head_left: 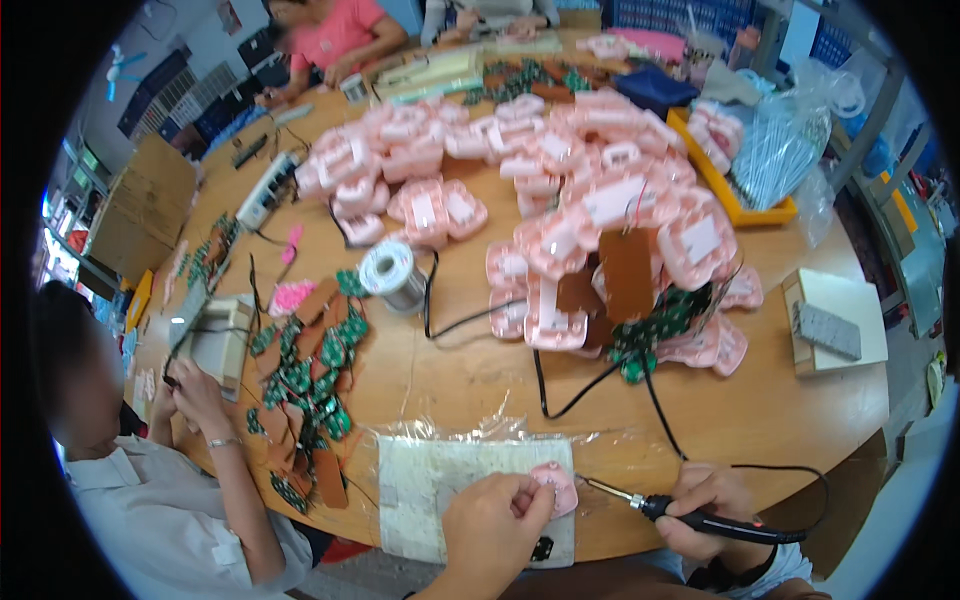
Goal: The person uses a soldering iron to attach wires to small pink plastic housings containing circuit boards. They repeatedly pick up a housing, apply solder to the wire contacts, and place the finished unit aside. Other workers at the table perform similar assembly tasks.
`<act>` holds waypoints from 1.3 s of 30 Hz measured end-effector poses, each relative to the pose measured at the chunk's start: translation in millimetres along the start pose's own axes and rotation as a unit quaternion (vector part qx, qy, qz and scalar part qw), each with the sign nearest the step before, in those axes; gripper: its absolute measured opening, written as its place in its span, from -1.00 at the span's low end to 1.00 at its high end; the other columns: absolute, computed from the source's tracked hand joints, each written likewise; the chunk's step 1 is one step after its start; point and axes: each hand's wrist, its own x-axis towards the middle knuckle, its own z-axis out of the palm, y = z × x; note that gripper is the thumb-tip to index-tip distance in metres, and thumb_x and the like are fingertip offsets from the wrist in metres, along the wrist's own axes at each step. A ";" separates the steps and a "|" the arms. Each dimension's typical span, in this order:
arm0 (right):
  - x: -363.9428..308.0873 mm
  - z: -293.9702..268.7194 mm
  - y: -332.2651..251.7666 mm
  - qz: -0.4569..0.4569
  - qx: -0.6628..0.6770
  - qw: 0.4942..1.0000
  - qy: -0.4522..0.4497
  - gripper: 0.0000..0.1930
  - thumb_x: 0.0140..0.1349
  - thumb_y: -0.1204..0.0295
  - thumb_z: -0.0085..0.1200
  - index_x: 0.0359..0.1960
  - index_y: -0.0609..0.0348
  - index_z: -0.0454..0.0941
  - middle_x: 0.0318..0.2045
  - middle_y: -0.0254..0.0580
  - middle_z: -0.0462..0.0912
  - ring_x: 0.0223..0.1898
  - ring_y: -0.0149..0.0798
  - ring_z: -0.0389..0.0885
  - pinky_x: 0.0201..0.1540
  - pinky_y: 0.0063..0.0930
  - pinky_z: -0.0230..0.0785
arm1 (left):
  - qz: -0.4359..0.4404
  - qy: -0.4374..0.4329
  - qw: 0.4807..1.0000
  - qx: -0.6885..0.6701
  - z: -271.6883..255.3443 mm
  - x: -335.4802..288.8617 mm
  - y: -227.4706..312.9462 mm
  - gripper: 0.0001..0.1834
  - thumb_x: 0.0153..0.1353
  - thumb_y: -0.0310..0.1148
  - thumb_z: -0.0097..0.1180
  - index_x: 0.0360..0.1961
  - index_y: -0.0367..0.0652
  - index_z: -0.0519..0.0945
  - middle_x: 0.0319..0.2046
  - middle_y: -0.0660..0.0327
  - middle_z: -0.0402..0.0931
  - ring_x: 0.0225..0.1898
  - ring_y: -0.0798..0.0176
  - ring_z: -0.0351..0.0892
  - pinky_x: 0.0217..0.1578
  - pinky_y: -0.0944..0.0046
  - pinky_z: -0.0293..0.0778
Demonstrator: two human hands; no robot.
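Observation:
My left hand is closed in a pinch at the edge of a small pink plastic piece, over the right side of a worn, whitish work mat. Its fingertips hide part of the piece. In my right hand is a soldering iron with a black handle, its metal tip pointing left, just short of the pink piece. A small dark green part lies on the mat below the left hand. The black cord loops behind the right hand.
Left of the mat lie green and brown circuit boards; a solder spool stands beyond. Many pink plastic housings are heaped mid-table. At right sit a cream box with a grey block and a yellow tray. A co-worker works at left.

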 end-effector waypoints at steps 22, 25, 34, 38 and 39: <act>-31.2 -10.0 -6.2 0.027 0.073 0.990 0.115 -0.78 0.00 0.64 0.20 -0.43 0.22 0.37 -0.68 -0.22 0.45 -0.67 -0.44 0.36 -0.61 -0.56 0.12 | 0.548 0.120 0.811 0.164 -18.4 106.5 182.3 -0.47 -0.25 -0.19 0.41 -0.22 -0.18 0.56 -0.33 0.08 0.44 -0.23 0.05 0.41 -0.22 0.10 0.32; -31.9 -9.7 -7.7 0.026 0.065 0.990 0.120 -0.78 0.00 0.61 0.20 -0.41 0.22 0.37 -0.60 -0.20 0.46 -0.61 -0.42 0.37 -0.55 -0.56 0.16 | 0.559 0.006 0.805 0.198 37.4 128.7 218.1 -0.54 -0.28 -0.09 0.37 -0.39 -0.16 0.60 -0.31 0.04 0.47 -0.20 -0.01 0.44 -0.17 0.02 0.31; -34.2 -10.3 -8.1 0.076 0.094 0.985 0.119 -0.81 0.03 0.67 0.14 -0.39 0.20 0.38 -0.44 -0.22 0.46 -0.47 -0.44 0.38 -0.40 -0.56 0.26 | 0.516 0.041 0.818 0.250 102.0 158.7 197.1 -0.67 -0.21 -0.15 0.33 -0.45 -0.12 0.63 -0.31 0.06 0.49 -0.15 0.01 0.44 -0.11 0.04 0.31; -35.5 -16.0 -9.4 0.088 0.100 0.984 0.117 -0.81 0.04 0.68 0.14 -0.38 0.20 0.38 -0.45 -0.22 0.45 -0.48 -0.44 0.37 -0.40 -0.57 0.25 | 0.471 0.207 0.828 0.225 2.6 228.7 165.1 -0.85 -0.09 -0.32 0.23 -0.49 -0.14 0.61 -0.38 0.10 0.51 -0.26 0.03 0.48 -0.21 0.05 0.36; -34.4 -16.6 -9.5 0.080 0.099 0.986 0.111 -0.81 0.04 0.68 0.14 -0.38 0.20 0.38 -0.46 -0.22 0.45 -0.49 -0.44 0.37 -0.41 -0.57 0.24 | 0.396 0.231 0.820 0.343 -32.1 246.8 148.9 -0.73 -0.07 -0.17 0.24 -0.50 -0.17 0.61 -0.42 0.08 0.53 -0.34 0.01 0.50 -0.30 0.04 0.40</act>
